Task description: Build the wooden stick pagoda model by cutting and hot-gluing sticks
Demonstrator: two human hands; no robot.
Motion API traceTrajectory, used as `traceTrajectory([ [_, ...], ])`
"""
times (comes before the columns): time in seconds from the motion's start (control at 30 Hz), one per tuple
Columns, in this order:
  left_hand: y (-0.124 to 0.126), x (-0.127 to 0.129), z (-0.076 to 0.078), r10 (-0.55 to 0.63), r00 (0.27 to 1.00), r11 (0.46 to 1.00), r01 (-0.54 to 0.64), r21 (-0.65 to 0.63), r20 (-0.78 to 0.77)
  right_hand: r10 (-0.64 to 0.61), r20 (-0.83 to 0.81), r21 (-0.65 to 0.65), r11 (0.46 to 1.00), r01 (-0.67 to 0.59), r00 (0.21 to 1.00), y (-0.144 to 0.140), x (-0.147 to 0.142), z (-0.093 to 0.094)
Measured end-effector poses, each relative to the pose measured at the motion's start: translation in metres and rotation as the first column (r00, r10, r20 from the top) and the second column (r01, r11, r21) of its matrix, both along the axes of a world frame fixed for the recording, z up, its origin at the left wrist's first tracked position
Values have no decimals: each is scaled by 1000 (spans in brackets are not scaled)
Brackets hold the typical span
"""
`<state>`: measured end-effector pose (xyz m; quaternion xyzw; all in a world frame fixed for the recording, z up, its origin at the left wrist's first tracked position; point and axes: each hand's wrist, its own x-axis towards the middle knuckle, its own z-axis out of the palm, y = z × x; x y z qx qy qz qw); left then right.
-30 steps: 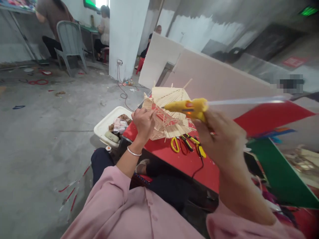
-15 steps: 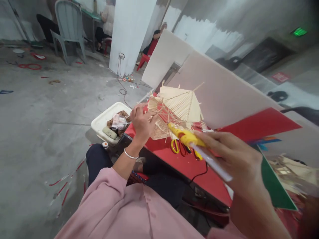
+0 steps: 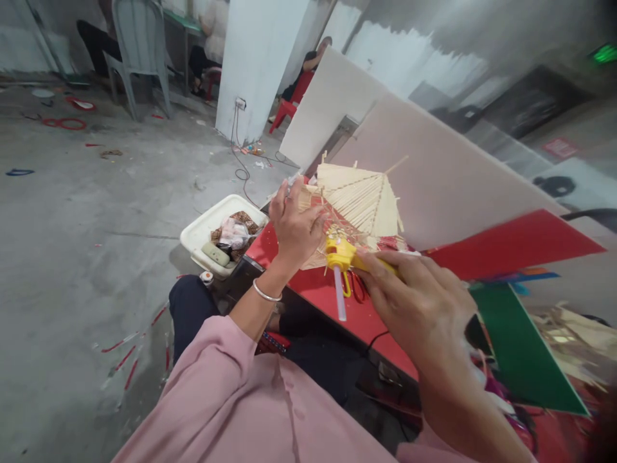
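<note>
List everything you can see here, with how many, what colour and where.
stick model: one, pale wood, on the red table, steadied by the left hand
glue gun: one, yellow, in the right hand, against the model
scissors: one pair, yellow handles, under the glue gun
red table: one, in front of the person
tray: one, white, floor, left of the table
boards: two, white, behind the model
chair: one, grey, far left
left hand: on the model
right hand: holding the glue gun
</note>
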<state>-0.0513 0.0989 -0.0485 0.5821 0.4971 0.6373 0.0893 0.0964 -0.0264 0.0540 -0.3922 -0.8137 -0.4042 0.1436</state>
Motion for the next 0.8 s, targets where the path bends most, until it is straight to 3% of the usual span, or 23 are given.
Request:
traceTrajectory([
  [0.2,1,9,-2,6,1000,999,-6,53,3,50,-83,94,995,-43,995,-2,8,1],
  [0.47,6,21,2,34,998,999,-35,3,60,76,-238,-4,997,-79,968,16,19,-7],
  [0.8,-2,7,-6,7,997,999,-10,50,70,84,-200,59,996,-73,976,40,9,-16],
])
